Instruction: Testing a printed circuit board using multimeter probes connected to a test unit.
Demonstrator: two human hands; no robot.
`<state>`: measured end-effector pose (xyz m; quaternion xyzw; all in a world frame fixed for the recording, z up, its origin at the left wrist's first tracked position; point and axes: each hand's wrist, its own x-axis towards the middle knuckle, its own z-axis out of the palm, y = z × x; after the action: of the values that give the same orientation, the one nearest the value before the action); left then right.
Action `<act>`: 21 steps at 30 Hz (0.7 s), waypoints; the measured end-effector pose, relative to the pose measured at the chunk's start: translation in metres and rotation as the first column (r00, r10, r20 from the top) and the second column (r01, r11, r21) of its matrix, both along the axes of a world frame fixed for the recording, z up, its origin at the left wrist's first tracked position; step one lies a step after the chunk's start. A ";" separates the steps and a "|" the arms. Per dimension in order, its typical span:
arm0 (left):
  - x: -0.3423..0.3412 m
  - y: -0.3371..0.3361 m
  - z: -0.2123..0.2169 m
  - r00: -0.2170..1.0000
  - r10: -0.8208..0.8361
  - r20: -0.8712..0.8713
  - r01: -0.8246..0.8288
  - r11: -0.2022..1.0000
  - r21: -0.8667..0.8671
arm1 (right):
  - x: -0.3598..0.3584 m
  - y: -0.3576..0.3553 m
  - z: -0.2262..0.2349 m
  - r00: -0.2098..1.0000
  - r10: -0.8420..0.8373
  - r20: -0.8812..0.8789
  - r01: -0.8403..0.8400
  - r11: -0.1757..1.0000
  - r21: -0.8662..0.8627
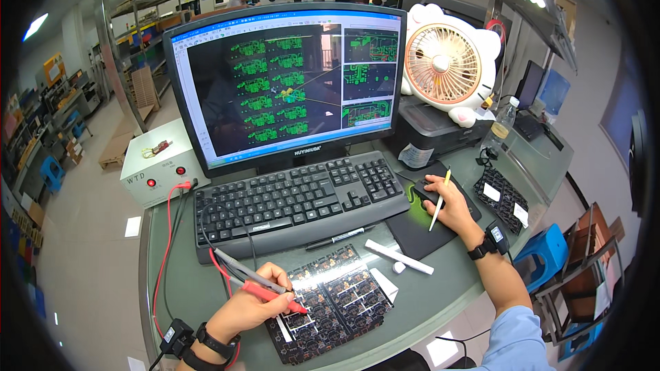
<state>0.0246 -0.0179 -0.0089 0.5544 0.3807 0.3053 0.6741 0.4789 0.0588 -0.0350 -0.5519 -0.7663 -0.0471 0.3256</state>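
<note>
My left hand [251, 306] grips two test probes, one red [275, 297] and one grey-black [240, 271], their tips resting on a dark circuit board panel [340, 295] at the desk's front edge. Red and black leads run from the probes back to a white box [158, 165]. My right hand [447, 203] lies on a black mouse [424, 191] on a dark mouse pad [412, 230], with a yellow-white pen [438, 203] held between its fingers. Both wrists wear black bands.
A black keyboard [295, 199] sits before a monitor [289, 82] showing green board layouts. A white marker [399, 256] and a black pen [340, 238] lie between keyboard and board. A pink-and-white desk fan [447, 62], a bottle [500, 127] and a black tray [505, 196] stand right.
</note>
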 end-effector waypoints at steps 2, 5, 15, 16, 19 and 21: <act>0.000 0.000 0.001 1.000 -0.003 -0.002 0.003 1.000 -0.003 | 0.000 0.000 0.000 1.000 -0.009 0.001 0.009 1.000 0.000; 0.000 0.000 0.001 1.000 -0.007 -0.013 0.007 1.000 -0.005 | 0.001 -0.001 0.001 1.000 -0.025 -0.007 0.025 1.000 -0.007; 0.002 0.000 0.004 0.999 -0.045 -0.013 0.045 0.999 0.018 | -0.026 -0.013 0.025 1.000 -0.002 -0.011 0.004 0.978 0.208; 0.002 0.001 0.006 0.998 -0.044 -0.043 0.046 0.999 0.025 | -0.042 -0.016 0.032 0.969 0.106 -0.225 -0.096 0.994 0.057; -0.002 -0.001 0.005 0.998 -0.029 -0.061 0.030 0.999 0.022 | -0.121 -0.029 0.053 0.675 0.383 -0.631 -0.546 0.834 -0.078; -0.007 -0.001 0.001 0.997 -0.012 -0.071 0.014 1.000 0.028 | -0.170 -0.035 0.064 0.760 0.534 -0.369 -0.608 0.786 -0.115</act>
<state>0.0174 -0.0194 -0.0076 0.5768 0.3963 0.2867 0.6542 0.3089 0.0239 0.0295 -0.3239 -0.8359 0.2324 0.3774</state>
